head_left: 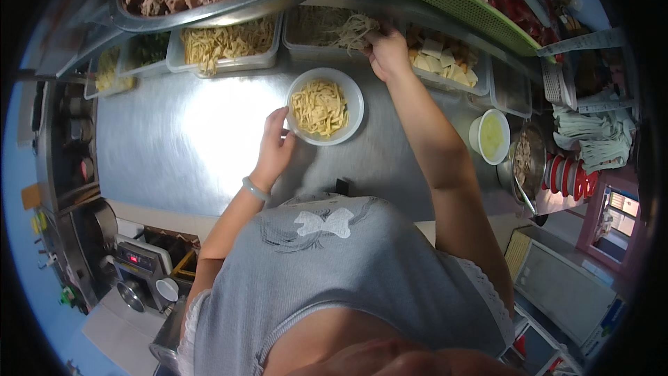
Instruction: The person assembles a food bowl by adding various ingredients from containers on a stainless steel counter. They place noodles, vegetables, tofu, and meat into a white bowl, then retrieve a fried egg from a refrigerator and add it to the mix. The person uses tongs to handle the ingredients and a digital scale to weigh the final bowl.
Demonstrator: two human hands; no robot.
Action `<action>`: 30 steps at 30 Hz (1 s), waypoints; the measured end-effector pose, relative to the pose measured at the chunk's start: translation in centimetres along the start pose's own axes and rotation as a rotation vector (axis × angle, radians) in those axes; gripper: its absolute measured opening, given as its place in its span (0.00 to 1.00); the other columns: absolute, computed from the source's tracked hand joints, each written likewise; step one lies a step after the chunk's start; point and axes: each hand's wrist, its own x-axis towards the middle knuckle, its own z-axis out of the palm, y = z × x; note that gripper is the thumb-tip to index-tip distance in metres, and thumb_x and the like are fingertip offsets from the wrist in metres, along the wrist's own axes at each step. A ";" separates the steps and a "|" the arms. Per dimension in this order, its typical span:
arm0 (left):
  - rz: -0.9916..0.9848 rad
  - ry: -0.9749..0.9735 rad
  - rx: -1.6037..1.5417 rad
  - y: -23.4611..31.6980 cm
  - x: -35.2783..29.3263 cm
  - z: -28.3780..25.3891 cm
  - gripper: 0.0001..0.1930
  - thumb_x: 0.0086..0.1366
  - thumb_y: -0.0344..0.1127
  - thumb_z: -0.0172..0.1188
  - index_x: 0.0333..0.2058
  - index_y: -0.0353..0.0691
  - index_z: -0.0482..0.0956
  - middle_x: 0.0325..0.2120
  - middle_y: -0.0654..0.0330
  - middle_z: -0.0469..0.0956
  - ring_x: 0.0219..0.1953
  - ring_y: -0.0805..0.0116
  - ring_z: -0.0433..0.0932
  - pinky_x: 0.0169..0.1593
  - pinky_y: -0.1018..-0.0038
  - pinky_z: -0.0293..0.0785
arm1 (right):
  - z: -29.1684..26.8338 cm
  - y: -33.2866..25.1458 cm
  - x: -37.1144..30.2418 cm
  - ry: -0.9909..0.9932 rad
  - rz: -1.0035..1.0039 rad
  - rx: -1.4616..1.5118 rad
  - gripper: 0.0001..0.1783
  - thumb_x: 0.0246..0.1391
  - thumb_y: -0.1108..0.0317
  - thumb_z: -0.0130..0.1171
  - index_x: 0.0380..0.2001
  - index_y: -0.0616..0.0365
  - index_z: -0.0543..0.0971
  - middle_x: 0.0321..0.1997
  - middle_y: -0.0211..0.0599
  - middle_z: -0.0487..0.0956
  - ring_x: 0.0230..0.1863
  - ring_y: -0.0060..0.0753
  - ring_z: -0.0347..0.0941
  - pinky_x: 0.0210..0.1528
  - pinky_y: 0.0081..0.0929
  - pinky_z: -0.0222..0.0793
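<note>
With the white bowl (355,106) as the clock's hub, I'd call the step in hand a pick-up. The right hand (386,52), at about one o'clock, has its fingers closed on a clump of pale shreds (356,30) over their own tub (303,48); the fingertips are partly hidden. The left hand (275,145), at eight, rests its fingers loosely apart against the bowl's outer rim, not closed round it.

My judgement is that the next move calls for a firm pinch, since loose strands could trail, and for the bowl to be kept steady.

Now the count. One bowl stands on the worktop (390,160), holding one heap of yellow strips (319,108). Six tubs line the far side: one past nine with yellow food (108,73), one near ten with greens (149,49), one at ten with more strips (229,40), the shreds' tub at twelve, one between two and three with pale squares (449,63), and one clear tub (511,90) just short of three. There's one meat tray (209,21) at eleven, one green basket (465,4) at two, one bowl of pale liquid (491,137) just past three, and one metal pan (539,158) beyond it.
</note>
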 end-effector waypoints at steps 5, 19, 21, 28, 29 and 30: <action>-0.057 -0.013 -0.074 -0.2 -0.2 0.1 0.27 0.55 0.19 0.45 0.56 0.36 0.58 0.53 0.53 0.57 0.32 0.71 0.72 0.38 0.78 0.72 | 0.8 -3.0 -6.3 -0.306 -0.013 0.145 0.12 0.49 0.81 0.51 0.39 0.60 0.71 0.37 0.38 0.75 0.37 0.31 0.74 0.38 0.31 0.74; 0.384 -0.024 0.716 3.3 0.8 -0.1 0.23 0.48 0.28 0.55 0.47 0.43 0.70 0.46 0.56 0.69 0.46 0.59 0.67 0.49 0.63 0.59 | -3.0 7.0 -9.6 -0.440 -0.513 -1.285 0.18 0.41 0.75 0.53 0.41 0.56 0.75 0.39 0.45 0.75 0.39 0.46 0.72 0.43 0.33 0.68; 0.434 -0.066 0.713 3.6 2.6 1.1 0.24 0.49 0.29 0.55 0.48 0.44 0.69 0.47 0.57 0.69 0.47 0.57 0.67 0.50 0.62 0.59 | -3.9 8.9 -9.1 -0.640 -0.568 -1.469 0.15 0.41 0.74 0.52 0.37 0.56 0.77 0.37 0.43 0.76 0.38 0.45 0.72 0.43 0.34 0.68; 0.561 -0.276 0.854 2.6 3.8 3.0 0.16 0.55 0.40 0.54 0.44 0.51 0.76 0.50 0.57 0.67 0.50 0.57 0.66 0.54 0.62 0.57 | -4.4 4.9 -5.5 -0.219 -0.212 -0.976 0.10 0.45 0.69 0.56 0.33 0.60 0.79 0.30 0.41 0.79 0.32 0.33 0.76 0.36 0.26 0.70; 0.564 -0.280 0.853 3.0 3.9 2.7 0.16 0.55 0.39 0.55 0.44 0.52 0.75 0.50 0.57 0.67 0.50 0.58 0.66 0.53 0.62 0.58 | -4.3 4.8 -4.8 -0.193 -0.234 -0.971 0.11 0.44 0.69 0.56 0.33 0.58 0.79 0.31 0.42 0.79 0.32 0.34 0.76 0.37 0.26 0.70; 0.566 -0.283 0.853 3.5 4.1 2.4 0.16 0.55 0.38 0.55 0.44 0.52 0.75 0.50 0.58 0.67 0.50 0.58 0.66 0.52 0.62 0.59 | -4.1 4.8 -4.2 -0.169 -0.255 -0.965 0.11 0.44 0.68 0.56 0.33 0.57 0.80 0.32 0.43 0.79 0.33 0.35 0.76 0.37 0.26 0.70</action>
